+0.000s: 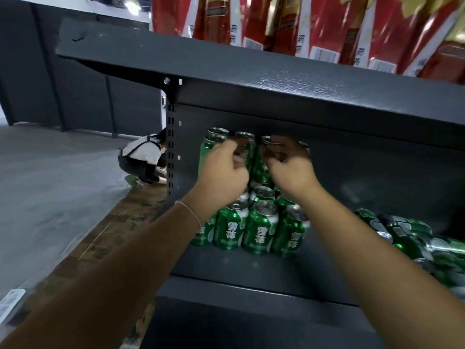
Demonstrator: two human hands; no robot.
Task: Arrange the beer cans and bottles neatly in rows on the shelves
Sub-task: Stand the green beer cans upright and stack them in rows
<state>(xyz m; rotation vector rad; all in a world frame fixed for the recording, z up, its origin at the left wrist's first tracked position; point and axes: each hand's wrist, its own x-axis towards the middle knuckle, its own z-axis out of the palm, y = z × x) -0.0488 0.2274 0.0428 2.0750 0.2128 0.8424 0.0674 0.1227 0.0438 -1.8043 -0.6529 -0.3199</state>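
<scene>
Green beer cans point(260, 229) stand upright in rows on the dark grey shelf point(251, 270), at its left end. A second layer of cans point(214, 137) is stacked on top of them at the back. My left hand point(222, 172) grips the top of one upper can, fingers curled over its rim. My right hand point(289, 163) grips the upper can beside it the same way. A heap of green cans point(412, 238) lies on its side at the right of the shelf.
The shelf above point(276, 79) hangs low over the stacked cans and carries red boxes point(314, 23). A slotted upright point(171, 149) marks the shelf's left end. A person point(143, 159) crouches on the grey floor beyond it.
</scene>
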